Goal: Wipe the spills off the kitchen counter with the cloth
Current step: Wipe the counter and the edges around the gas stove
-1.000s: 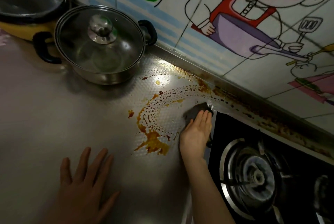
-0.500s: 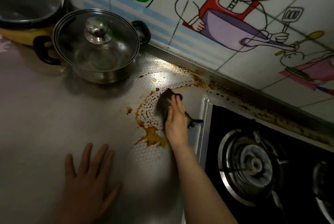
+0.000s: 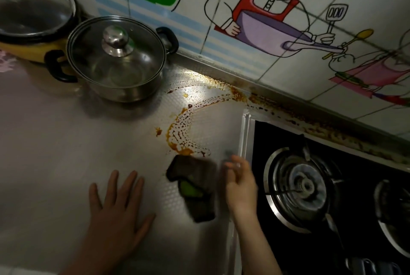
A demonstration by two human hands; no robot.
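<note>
A brown sauce spill (image 3: pixel 177 135) curves across the steel counter (image 3: pixel 55 141), and more runs along the back edge (image 3: pixel 310 127) by the wall. The dark cloth (image 3: pixel 192 182), with a green patch showing, lies crumpled just below the spill's lower end. My right hand (image 3: pixel 240 188) is blurred by motion and meets the cloth's right edge, fingers pointing away from me. To the left of the cloth, my left hand (image 3: pixel 117 206) rests flat on the counter with fingers spread, holding nothing.
A steel pot with a glass lid (image 3: pixel 117 57) stands at the back, close to the spill. A second lidded pot (image 3: pixel 33 13) sits behind it on the left. The black gas stove (image 3: pixel 306 186) borders the counter on the right. A tiled wall with cartoon stickers (image 3: pixel 266 19) closes the back.
My right hand has dragged the cloth from the back corner through the spill toward me. The middle of the spill is now wiped away. The left hand stayed put.
</note>
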